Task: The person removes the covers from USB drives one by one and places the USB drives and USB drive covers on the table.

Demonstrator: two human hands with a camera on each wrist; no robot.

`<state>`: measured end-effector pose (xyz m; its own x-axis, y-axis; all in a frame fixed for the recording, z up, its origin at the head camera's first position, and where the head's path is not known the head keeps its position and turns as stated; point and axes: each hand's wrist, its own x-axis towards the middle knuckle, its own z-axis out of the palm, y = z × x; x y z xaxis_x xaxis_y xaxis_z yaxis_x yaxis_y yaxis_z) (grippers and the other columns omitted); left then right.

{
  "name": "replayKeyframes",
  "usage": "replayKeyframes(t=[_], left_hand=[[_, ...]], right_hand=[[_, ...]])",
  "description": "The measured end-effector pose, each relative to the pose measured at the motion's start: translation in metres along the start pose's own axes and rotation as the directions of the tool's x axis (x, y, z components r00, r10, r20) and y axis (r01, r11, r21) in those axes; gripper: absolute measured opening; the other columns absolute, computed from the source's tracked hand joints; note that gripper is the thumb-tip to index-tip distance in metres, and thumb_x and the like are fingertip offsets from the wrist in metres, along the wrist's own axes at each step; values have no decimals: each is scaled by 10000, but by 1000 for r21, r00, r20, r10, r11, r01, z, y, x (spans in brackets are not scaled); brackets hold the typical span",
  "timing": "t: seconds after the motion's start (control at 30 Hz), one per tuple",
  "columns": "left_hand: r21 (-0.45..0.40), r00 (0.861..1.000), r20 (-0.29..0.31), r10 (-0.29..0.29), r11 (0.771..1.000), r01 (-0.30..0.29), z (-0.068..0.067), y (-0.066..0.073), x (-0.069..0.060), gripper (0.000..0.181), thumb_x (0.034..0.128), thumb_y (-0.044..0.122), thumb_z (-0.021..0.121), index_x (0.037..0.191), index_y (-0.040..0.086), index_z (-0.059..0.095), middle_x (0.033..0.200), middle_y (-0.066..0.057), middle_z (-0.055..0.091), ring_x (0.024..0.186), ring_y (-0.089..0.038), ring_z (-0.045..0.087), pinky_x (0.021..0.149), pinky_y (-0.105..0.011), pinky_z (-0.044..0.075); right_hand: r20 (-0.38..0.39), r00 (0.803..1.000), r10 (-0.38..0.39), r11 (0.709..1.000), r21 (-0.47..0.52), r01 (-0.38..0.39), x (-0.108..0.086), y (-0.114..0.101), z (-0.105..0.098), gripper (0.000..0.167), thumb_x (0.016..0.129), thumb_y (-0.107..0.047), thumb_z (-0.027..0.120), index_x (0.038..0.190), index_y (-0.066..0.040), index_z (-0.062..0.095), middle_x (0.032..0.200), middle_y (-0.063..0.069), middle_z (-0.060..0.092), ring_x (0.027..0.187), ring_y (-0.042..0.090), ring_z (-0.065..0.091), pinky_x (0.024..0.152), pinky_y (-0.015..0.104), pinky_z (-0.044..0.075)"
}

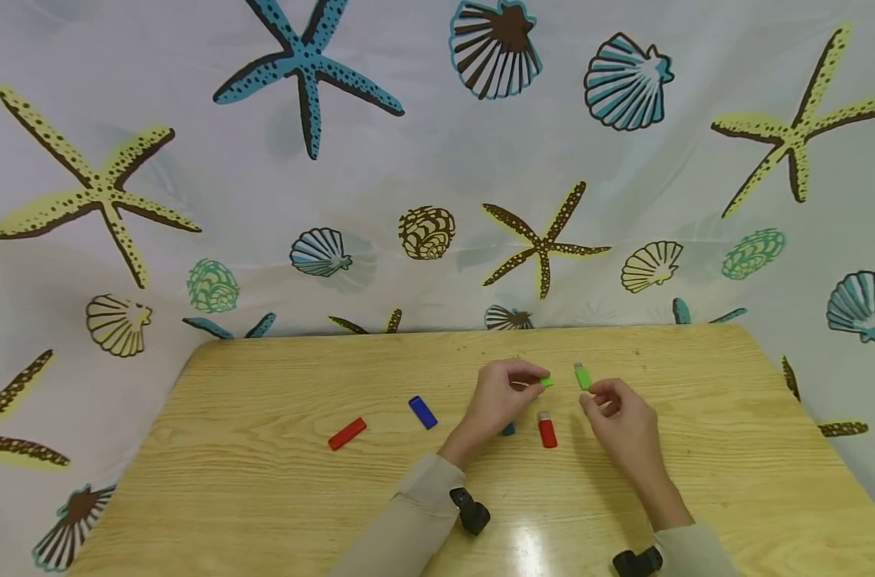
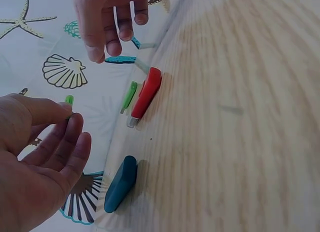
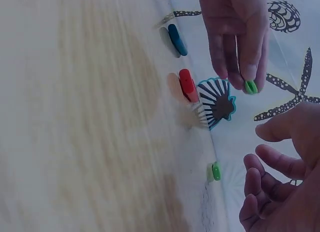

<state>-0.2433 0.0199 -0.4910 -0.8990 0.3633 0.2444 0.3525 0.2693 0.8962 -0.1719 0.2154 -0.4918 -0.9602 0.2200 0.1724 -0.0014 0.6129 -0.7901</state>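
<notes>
My left hand [image 1: 501, 393] pinches a small green cap [image 3: 251, 87] between thumb and fingertips, above the table. A green USB stick [image 1: 582, 377] with a metal plug lies on the table just beyond my right hand [image 1: 622, 425]. The right thumb and forefinger stand apart with nothing between them in the right wrist view. Between the hands, nearer me, lies a red USB stick [image 1: 547, 430], its plug bare. Beside it is a teal-blue piece [image 2: 121, 184], partly hidden by the left hand in the head view.
Left of my left hand lie a dark blue piece [image 1: 422, 412] and a red oblong piece [image 1: 347, 433] on the wooden table [image 1: 264, 481]. Behind the table hangs a white cloth [image 1: 437, 144] printed with shells and starfish.
</notes>
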Motion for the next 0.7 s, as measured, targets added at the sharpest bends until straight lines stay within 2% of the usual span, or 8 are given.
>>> replayKeyframes(t=[0.17,0.37,0.5,0.7], left_hand=[[35,1000,18,13,999,-13,13,-6,13,153,917,-13,755,1058,34,794,1026,-69,762,915,-160,720,786,-195,586],[78,999,46,-9,997,5,23,-11,26,138,928,-7,739,1048,30,796,1013,-65,766,895,-155,715,772,-205,583],[139,998,58,-22,990,14,27,-15,31,157,922,-8,712,1041,45,801,996,-62,767,863,-155,709,737,-215,576],[260,996,91,-9,966,-15,32,-21,39,154,910,8,715,1015,69,809,1008,-43,765,860,-159,692,727,-223,557]], right_hand=[[26,1000,-15,1000,-6,15,-10,0,-1,193,970,-214,725,1082,-58,700,938,70,686,810,203,636,672,274,543],[42,998,-45,999,20,44,-20,-2,-1,136,945,-157,750,1030,-63,701,901,48,679,787,172,634,669,234,546],[64,995,-73,997,44,71,-24,-4,6,135,924,-117,769,1018,-52,697,881,37,667,766,154,627,675,228,553],[82,991,-110,994,38,107,-32,-5,17,168,876,-88,810,995,-56,697,860,11,647,753,137,617,686,251,554]])
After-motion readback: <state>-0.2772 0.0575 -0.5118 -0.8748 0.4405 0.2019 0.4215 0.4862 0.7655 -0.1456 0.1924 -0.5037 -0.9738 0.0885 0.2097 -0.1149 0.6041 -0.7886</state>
